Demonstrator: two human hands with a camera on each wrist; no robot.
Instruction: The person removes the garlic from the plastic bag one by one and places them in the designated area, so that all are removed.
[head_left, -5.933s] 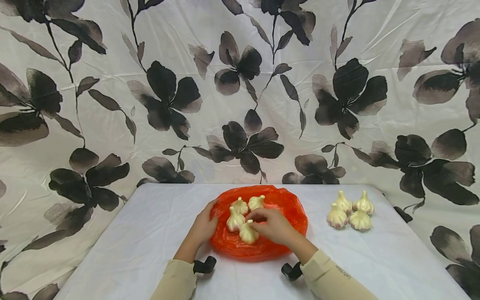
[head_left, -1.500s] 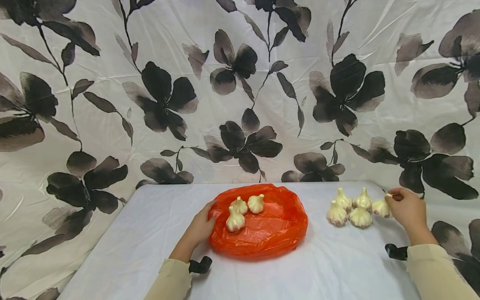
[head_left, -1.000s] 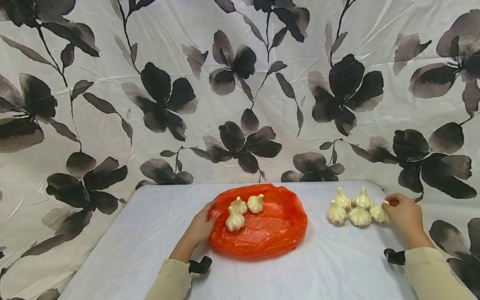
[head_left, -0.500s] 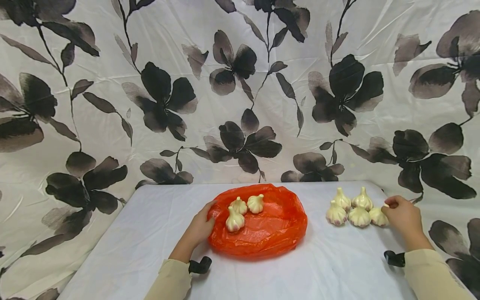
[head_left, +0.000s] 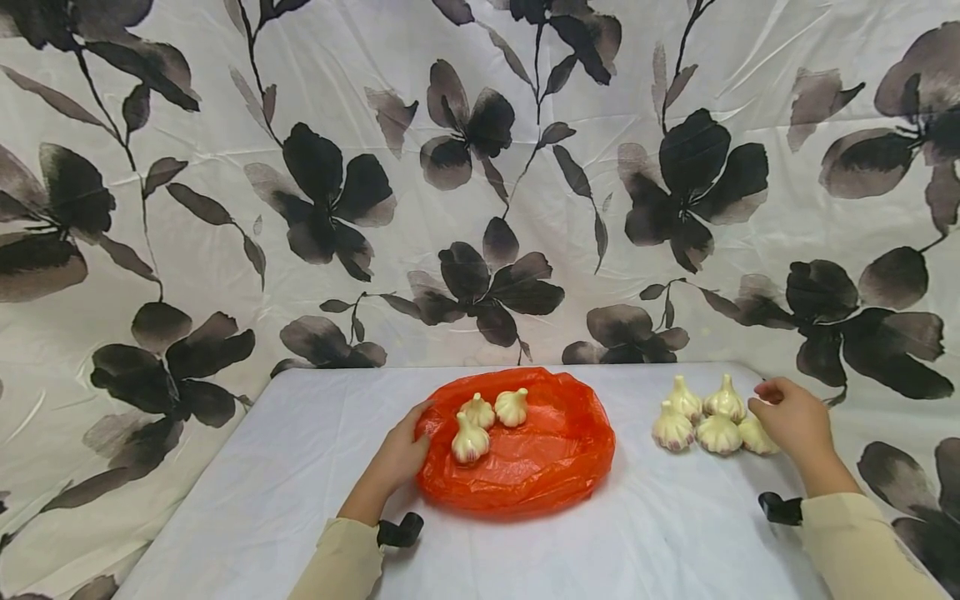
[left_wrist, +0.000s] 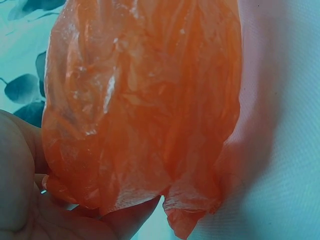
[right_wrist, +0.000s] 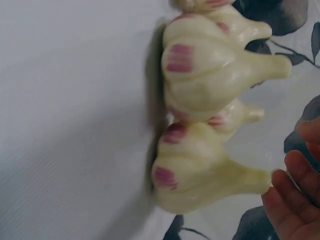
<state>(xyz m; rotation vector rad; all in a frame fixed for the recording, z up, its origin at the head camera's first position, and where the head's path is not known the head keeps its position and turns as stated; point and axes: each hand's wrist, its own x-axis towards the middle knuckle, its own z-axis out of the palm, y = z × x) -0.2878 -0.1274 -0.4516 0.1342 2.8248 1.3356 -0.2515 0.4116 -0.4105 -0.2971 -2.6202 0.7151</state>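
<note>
An orange-red plastic bag [head_left: 547, 483], its mouth spread wide, lies on the table with three garlic bulbs [head_left: 471, 442] in its left part. My left hand [head_left: 401, 450] grips the bag's left edge; in the left wrist view the fingers and thumb [left_wrist: 75, 220] lie around the bag's crumpled film [left_wrist: 140, 115]. At the right, beside a group of several garlic bulbs [head_left: 718, 435], is my right hand [head_left: 798, 425], holding nothing. Its fingers [right_wrist: 295, 195] are close to the stem of the nearest garlic bulb [right_wrist: 195, 172], which stands upright on the table. That bulb is partly hidden in the head view.
The table [head_left: 300, 500] has a white cloth. Behind it hangs a white curtain [head_left: 585, 317] with dark flowers. A black wrist camera [head_left: 401, 530] is strapped to the left wrist, and another black camera [head_left: 780, 508] to the right.
One garlic bulb has gone from the bag to the right-hand group, carried by my right hand. The hand has just let go of its stem and risen slightly. My left hand stays at the bag.
</note>
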